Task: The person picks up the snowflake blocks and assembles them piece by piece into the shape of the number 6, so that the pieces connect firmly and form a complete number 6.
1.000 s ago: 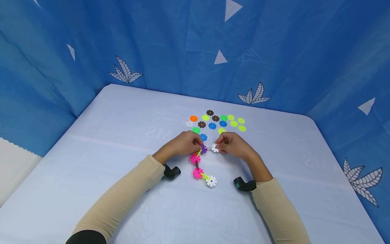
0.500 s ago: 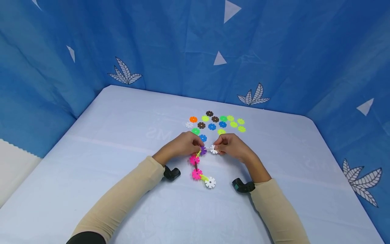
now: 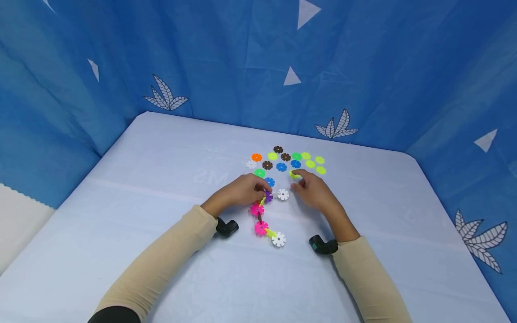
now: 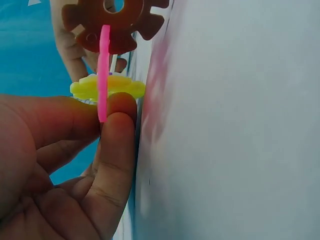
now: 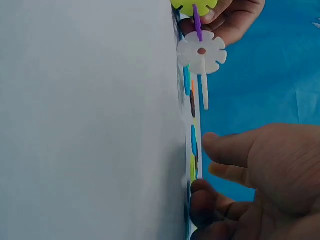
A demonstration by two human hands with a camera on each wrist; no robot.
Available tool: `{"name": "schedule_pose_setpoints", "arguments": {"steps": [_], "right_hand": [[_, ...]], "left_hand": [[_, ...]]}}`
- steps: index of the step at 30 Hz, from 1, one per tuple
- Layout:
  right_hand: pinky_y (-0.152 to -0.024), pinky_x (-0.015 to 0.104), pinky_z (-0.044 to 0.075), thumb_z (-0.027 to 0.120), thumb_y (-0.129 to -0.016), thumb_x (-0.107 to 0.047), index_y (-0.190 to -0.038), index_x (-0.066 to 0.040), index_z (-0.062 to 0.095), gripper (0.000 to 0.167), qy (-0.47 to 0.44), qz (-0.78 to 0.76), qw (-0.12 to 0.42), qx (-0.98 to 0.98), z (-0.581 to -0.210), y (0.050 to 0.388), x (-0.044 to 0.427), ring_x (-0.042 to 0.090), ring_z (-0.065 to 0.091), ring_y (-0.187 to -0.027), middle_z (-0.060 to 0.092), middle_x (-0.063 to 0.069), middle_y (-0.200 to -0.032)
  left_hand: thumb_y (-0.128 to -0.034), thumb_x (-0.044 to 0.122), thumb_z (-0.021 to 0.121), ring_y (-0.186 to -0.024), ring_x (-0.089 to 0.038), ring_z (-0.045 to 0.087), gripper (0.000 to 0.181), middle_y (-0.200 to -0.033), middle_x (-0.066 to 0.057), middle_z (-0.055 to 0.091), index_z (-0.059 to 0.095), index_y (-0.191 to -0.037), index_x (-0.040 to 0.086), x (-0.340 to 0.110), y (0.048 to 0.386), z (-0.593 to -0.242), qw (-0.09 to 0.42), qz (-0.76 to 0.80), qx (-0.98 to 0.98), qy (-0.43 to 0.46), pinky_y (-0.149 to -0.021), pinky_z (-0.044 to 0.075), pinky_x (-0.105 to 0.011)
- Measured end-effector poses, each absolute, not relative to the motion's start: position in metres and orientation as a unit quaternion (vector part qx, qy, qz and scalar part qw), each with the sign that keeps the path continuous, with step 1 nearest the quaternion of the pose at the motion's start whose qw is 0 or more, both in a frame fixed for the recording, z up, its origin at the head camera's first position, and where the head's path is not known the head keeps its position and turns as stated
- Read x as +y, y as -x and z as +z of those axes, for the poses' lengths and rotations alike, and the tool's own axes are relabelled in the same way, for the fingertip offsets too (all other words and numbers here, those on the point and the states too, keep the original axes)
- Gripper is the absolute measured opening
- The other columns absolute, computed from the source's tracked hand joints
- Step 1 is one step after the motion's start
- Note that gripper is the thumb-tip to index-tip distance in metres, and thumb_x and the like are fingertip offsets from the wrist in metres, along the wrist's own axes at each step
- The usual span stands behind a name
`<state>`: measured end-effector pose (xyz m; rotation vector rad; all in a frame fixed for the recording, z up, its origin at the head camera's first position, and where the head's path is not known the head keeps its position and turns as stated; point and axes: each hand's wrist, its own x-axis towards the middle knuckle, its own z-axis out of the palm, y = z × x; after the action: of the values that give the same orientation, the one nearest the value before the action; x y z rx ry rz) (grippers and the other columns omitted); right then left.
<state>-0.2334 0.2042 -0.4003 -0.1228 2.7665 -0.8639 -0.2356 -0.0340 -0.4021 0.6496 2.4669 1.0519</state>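
Above the table [image 3: 202,282] — left hand [image 3: 244,189] with disc chain [image 3: 260,228] in pinch — right hand [image 3: 317,193] loose.

Faint letters [image 3: 212,177], barely legible, on tablecloth [image 3: 194,278]

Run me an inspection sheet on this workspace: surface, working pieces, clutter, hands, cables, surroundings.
Surface: white tabletop, faint lettering on it.
Working pieces: linked disc chain, white discs at both ends; loose discs in several colors lie flat beyond it.
Clutter: nothing seen besides the discs.
Left hand: pinches the chain near its purple disc.
Right hand: thumb and index finger apart, by a loose yellow disc; contact can't be told.
Cables: nothing seen.
Surroundings: blue curtain with white triangles and leaf prints.
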Motion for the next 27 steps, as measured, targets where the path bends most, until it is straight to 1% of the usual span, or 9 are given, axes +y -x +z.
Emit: {"name": "schedule_pose_setpoints", "arguments": {"steps": [2,5,8,11,16,18,22,25,27], "right_hand": [[-0.081,0.043,0.051,0.061,-0.103,-0.027,-0.155,-0.019,0.041,0.057,0.038,-0.266,0.120,0.956,-0.400,0.234,0.207,0.030,0.056,-0.097,0.060,0.013,-0.110],[-0.075,0.041,0.049,0.061,-0.103,-0.028,-0.160,-0.018,0.032,0.065,0.041,-0.249,0.132,0.959,-0.400,0.236,0.211,0.030,0.055,-0.092,0.058,0.014,-0.103],[-0.069,0.039,0.044,0.060,-0.103,-0.029,-0.161,-0.015,0.029,0.067,0.043,-0.240,0.138,0.960,-0.401,0.237,0.214,0.028,0.053,-0.085,0.056,0.013,-0.096],[-0.072,0.041,0.045,0.060,-0.103,-0.031,-0.160,-0.014,0.031,0.066,0.037,-0.231,0.140,0.962,-0.402,0.238,0.215,0.029,0.054,-0.088,0.057,0.014,-0.097],[-0.087,0.050,0.049,0.060,-0.103,-0.033,-0.154,-0.016,0.043,0.057,0.018,-0.230,0.135,0.964,-0.402,0.238,0.215,0.033,0.056,-0.104,0.060,0.016,-0.114],[-0.085,0.050,0.049,0.061,-0.103,-0.030,-0.147,-0.016,0.049,0.048,0.020,-0.231,0.129,0.964,-0.402,0.238,0.215,0.033,0.056,-0.102,0.061,0.016,-0.114],[-0.073,0.042,0.047,0.063,-0.102,-0.024,-0.131,-0.014,0.056,0.031,0.028,-0.230,0.122,0.965,-0.401,0.238,0.216,0.031,0.056,-0.091,0.060,0.014,-0.104],[-0.071,0.039,0.046,0.066,-0.099,-0.020,-0.124,-0.011,0.057,0.028,0.026,-0.236,0.127,0.963,-0.400,0.238,0.215,0.029,0.055,-0.088,0.058,0.013,-0.101],[-0.074,0.038,0.046,0.068,-0.098,-0.019,-0.122,-0.008,0.057,0.029,0.022,-0.247,0.132,0.960,-0.399,0.239,0.214,0.029,0.054,-0.091,0.057,0.012,-0.102]], "left_hand": [[-0.0979,0.008,0.063,-0.094,-0.017,0.055,0.025,-0.105,0.002,0.068,0.076,-0.119,0.013,-0.034,0.236,-0.402,0.191,0.377,0.877,-0.231,-0.080,0.048,-0.031],[-0.0979,0.008,0.063,-0.093,-0.018,0.055,0.025,-0.103,0.002,0.068,0.076,-0.119,0.013,-0.033,0.235,-0.402,0.190,0.378,0.875,-0.233,-0.079,0.048,-0.031],[-0.0981,0.008,0.063,-0.092,-0.018,0.055,0.025,-0.101,0.002,0.067,0.075,-0.119,0.013,-0.033,0.234,-0.401,0.191,0.378,0.875,-0.234,-0.078,0.047,-0.030],[-0.0982,0.008,0.063,-0.092,-0.018,0.055,0.025,-0.100,0.002,0.067,0.075,-0.119,0.013,-0.032,0.234,-0.400,0.191,0.375,0.876,-0.235,-0.078,0.047,-0.031],[-0.0982,0.008,0.062,-0.091,-0.018,0.055,0.026,-0.097,0.002,0.066,0.075,-0.120,0.013,-0.032,0.234,-0.399,0.196,0.373,0.876,-0.237,-0.078,0.047,-0.031],[-0.0982,0.008,0.062,-0.090,-0.018,0.055,0.026,-0.094,0.001,0.066,0.075,-0.120,0.013,-0.032,0.234,-0.398,0.198,0.372,0.875,-0.238,-0.078,0.047,-0.031],[-0.0981,0.008,0.062,-0.088,-0.018,0.055,0.026,-0.091,0.000,0.065,0.074,-0.120,0.013,-0.032,0.233,-0.399,0.200,0.373,0.875,-0.236,-0.077,0.047,-0.031],[-0.0981,0.008,0.062,-0.089,-0.018,0.055,0.025,-0.092,0.001,0.064,0.074,-0.120,0.013,-0.033,0.234,-0.400,0.201,0.376,0.874,-0.233,-0.078,0.047,-0.031],[-0.0981,0.008,0.062,-0.090,-0.018,0.055,0.025,-0.093,0.001,0.065,0.075,-0.119,0.013,-0.033,0.234,-0.400,0.201,0.378,0.874,-0.232,-0.078,0.048,-0.032]]}}
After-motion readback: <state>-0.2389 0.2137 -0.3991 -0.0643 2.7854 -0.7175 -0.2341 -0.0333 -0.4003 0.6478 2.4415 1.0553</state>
